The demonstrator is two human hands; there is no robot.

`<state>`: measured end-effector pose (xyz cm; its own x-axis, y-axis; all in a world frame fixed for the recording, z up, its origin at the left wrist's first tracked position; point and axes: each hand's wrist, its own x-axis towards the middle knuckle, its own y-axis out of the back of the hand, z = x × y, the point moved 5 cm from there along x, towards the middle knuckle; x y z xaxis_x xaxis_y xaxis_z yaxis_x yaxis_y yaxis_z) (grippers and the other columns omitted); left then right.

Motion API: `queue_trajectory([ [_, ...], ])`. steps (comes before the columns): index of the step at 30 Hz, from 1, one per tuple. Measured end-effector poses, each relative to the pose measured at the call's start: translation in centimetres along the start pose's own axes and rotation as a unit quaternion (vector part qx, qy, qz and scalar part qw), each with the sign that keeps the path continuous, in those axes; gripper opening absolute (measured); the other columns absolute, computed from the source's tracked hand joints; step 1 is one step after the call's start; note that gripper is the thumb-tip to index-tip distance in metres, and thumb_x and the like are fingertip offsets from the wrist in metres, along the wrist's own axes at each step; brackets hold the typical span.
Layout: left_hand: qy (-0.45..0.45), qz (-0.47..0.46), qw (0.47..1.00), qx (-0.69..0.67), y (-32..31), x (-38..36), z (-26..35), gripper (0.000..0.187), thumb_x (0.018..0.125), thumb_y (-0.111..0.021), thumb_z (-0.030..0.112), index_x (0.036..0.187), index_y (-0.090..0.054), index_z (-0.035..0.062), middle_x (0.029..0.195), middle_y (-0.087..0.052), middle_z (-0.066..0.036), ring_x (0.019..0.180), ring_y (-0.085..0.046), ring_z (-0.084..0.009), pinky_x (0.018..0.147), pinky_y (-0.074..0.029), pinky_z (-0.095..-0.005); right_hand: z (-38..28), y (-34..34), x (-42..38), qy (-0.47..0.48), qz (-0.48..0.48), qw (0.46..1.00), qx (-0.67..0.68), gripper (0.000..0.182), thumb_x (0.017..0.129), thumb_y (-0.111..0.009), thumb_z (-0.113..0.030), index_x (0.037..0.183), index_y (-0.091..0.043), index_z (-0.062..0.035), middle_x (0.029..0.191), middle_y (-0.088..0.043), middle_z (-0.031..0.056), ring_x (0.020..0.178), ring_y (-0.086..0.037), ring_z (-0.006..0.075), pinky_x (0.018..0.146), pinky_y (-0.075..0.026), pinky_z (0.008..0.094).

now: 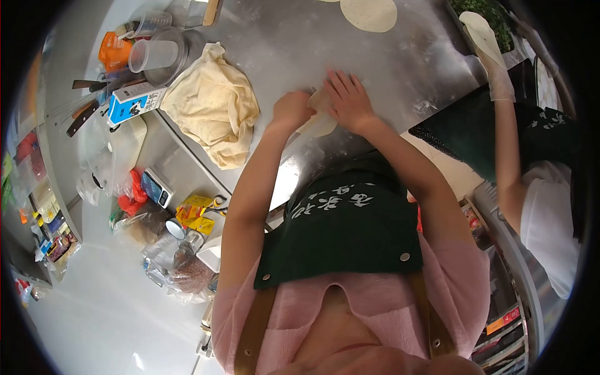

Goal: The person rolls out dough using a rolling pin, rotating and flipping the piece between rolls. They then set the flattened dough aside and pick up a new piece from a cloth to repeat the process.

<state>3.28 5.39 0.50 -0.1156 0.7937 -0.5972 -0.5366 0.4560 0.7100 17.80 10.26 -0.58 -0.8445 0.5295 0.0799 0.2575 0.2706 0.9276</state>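
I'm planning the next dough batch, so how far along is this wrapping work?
Done: one flat round wrapper lies finished at the far edge of the steel table. In hand: the left hand and right hand press a folded piece of dough; whether it holds filling cannot be seen. Left: a crumpled heap of dough sheets lies untouched beside them. A co-worker's gloved hand works near a tray of greens.

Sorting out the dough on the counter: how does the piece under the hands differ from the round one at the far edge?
The dough piece is folded and partly hidden, pressed by the left hand and right hand. The round wrapper lies flat, open and untouched, and looks wider. Both are pale and thin, on the steel counter.
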Motion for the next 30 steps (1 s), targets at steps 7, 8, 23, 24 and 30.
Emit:
queue_trajectory([
  [7, -0.038, 0.154, 0.984, 0.077, -3.3, -2.5, 1.5, 0.011, 0.080, -0.064, 0.013, 0.087, -0.064, 0.0055, 0.086, -0.065, -0.012, 0.087, -0.065, -0.0327, 0.075, -0.052, -0.0431, 1.3, 0.2, -8.3, 0.100, -0.005, 0.995, -0.005, 0.031, 0.074, -0.070, -0.022, 0.102, -0.062, -0.0100, 0.113, -0.057, 0.0102, 0.116, -0.051, 0.0272, 0.108, -0.033, 0.0489],
  [8, -0.038, 0.167, 0.982, 0.078, -3.0, -3.2, 1.7, 0.011, 0.080, -0.064, 0.013, 0.087, -0.064, 0.0057, 0.085, -0.064, -0.012, 0.086, -0.064, -0.0327, 0.074, -0.051, -0.0433, 1.7, 0.7, -8.6, 0.093, -0.009, 0.995, 0.019, 0.030, 0.072, -0.070, -0.021, 0.099, -0.062, -0.0105, 0.108, -0.057, 0.0088, 0.113, -0.052, 0.0263, 0.108, -0.034, 0.0485],
  [23, 0.090, 0.113, 0.908, -0.393, -2.6, -2.1, -4.5, 0.029, 0.085, -0.062, 0.010, 0.112, -0.064, -0.0001, 0.100, -0.068, -0.015, 0.090, -0.064, -0.0240, 0.080, -0.049, -0.0325, 2.7, 4.0, -0.6, 0.143, -0.030, 0.987, 0.066, 0.034, 0.068, -0.077, -0.016, 0.098, -0.061, -0.0112, 0.101, -0.057, 0.0047, 0.104, -0.053, 0.0256, 0.106, -0.035, 0.0450],
  [24, 0.085, 0.115, 0.878, -0.458, -3.0, -2.0, -4.8, 0.029, 0.086, -0.062, 0.009, 0.113, -0.064, -0.0011, 0.101, -0.068, -0.012, 0.090, -0.063, -0.0202, 0.080, -0.048, -0.0308, 2.7, 3.7, 0.3, 0.148, -0.034, 0.985, 0.085, 0.034, 0.069, -0.076, -0.017, 0.100, -0.061, -0.0109, 0.103, -0.057, 0.0054, 0.105, -0.052, 0.0262, 0.106, -0.035, 0.0449],
  [30, 0.074, 0.116, 0.775, -0.617, -4.2, -1.8, -5.1, 0.028, 0.090, -0.059, 0.007, 0.116, -0.062, -0.0052, 0.100, -0.067, -0.007, 0.089, -0.060, -0.0123, 0.080, -0.047, -0.0266, 1.8, 1.3, 3.3, 0.026, 0.017, 0.999, 0.007, 0.045, 0.082, -0.064, -0.030, 0.120, -0.058, -0.0073, 0.128, -0.050, 0.0142, 0.124, -0.044, 0.0312, 0.109, -0.031, 0.0468],
])
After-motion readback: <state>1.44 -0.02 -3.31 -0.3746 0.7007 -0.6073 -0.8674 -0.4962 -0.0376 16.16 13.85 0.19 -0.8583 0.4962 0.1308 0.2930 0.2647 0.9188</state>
